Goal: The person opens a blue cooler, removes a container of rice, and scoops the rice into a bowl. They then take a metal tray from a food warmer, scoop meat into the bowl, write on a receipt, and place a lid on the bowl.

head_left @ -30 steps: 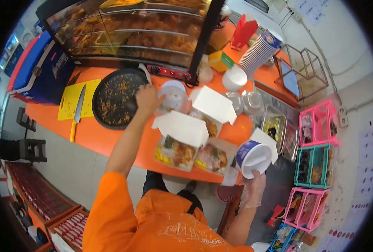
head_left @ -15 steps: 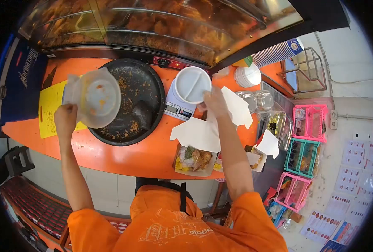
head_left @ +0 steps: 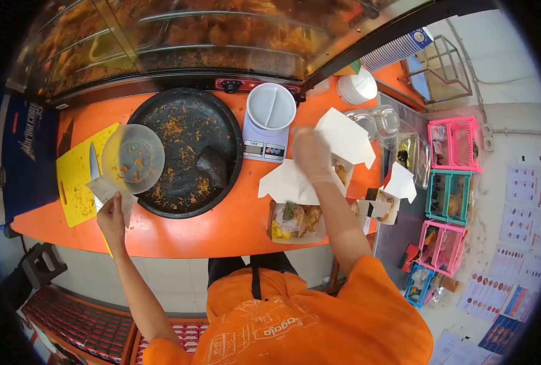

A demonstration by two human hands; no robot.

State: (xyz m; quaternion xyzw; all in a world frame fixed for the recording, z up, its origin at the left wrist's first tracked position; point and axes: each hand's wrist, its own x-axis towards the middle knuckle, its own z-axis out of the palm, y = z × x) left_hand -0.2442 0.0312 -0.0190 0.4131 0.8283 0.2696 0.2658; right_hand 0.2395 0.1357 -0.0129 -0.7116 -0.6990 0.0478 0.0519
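My left hand [head_left: 112, 220] pinches a printed paper slip [head_left: 104, 188] over the yellow cutting board [head_left: 76, 198]. Just above the slip, a translucent plastic bowl [head_left: 138, 149] with orange crumbs in it overlaps the rim of the large black tray [head_left: 237, 143]; a knife [head_left: 94, 163] lies beside it. My right hand [head_left: 312, 155], apparently in a clear plastic glove, is blurred over the white lids of the open food boxes [head_left: 298, 222]; its fingers are not clear. Near it, a white divided container [head_left: 271, 106] sits on the digital scale [head_left: 264, 143].
Behind the tray stands a glass display case [head_left: 209, 45] of fried food. Stacked paper bowls [head_left: 359, 88] and clear plastic containers [head_left: 383, 121] are at the right. A blue box [head_left: 30, 146] borders the left side, and colored baskets [head_left: 453, 143] hang along the right wall.
The bowl has left my left hand, which has dropped lower with the slip. My right hand has come away from the divided container and moved slightly toward the boxes.
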